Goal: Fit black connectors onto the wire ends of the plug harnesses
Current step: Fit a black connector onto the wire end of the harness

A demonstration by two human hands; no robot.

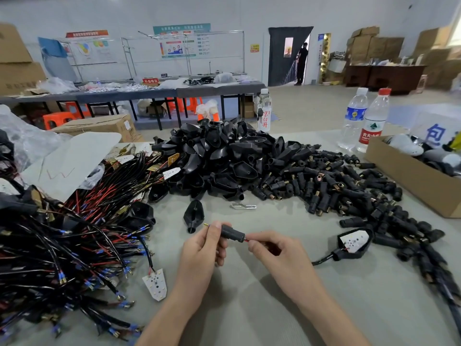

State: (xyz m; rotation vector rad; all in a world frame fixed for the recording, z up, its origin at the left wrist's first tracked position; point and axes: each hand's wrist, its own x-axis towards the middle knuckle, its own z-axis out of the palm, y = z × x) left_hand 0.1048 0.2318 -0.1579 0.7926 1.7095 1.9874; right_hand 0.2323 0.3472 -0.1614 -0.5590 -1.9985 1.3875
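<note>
Black cylindrical plastic connector (232,233) sits between both hands above the grey table mat (249,310). The left hand (202,248) pinches its left part between thumb and fingers, and the right hand (277,255) pinches the thin red wire (247,240) leaving its right end. Its long axis runs almost level, with the left end slightly farther away and a yellowish tip (206,224) pointing left. Bare mat lies nearer than the connector. Just beyond it lie a lone black teardrop-shaped plastic housing (194,216) and a small clear clip (244,206). To its left, a tangle of black-and-red wire harnesses (74,233) hems the mat. A heap of black housings (224,156) lies farther beyond, and loose brass-ended black connectors (336,181) spread beyond and to the right.
</note>
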